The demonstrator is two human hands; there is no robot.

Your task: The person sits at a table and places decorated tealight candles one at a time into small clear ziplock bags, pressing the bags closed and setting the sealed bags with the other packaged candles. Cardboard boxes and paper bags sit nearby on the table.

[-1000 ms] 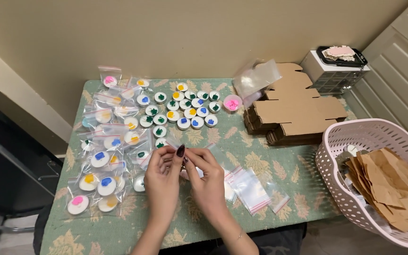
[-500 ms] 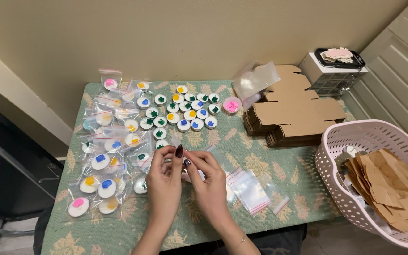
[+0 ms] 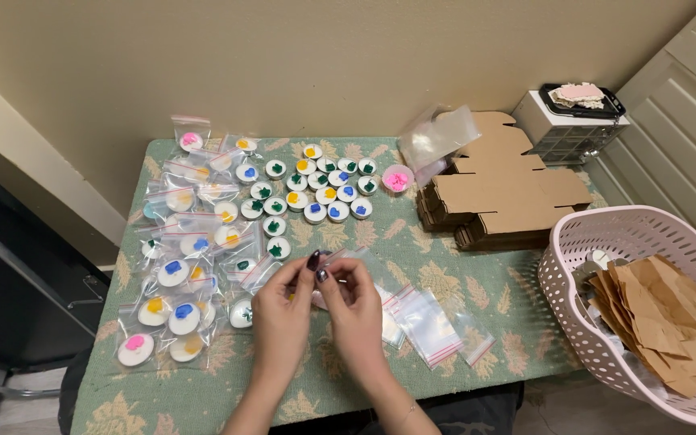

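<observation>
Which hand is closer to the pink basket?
The right hand. It sits nearer the pink basket, which lies off to its right; the left hand is on its far side, further from the basket.

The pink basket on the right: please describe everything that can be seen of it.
The pink basket looks like plastic, rounded, with rows of oval holes through its wall and a smooth rolled rim. It stands upright beside the table's right edge, partly cut off by the frame. Inside lies a loose pile of brown paper pieces, with something pale beneath. Neither hand touches it.
</observation>
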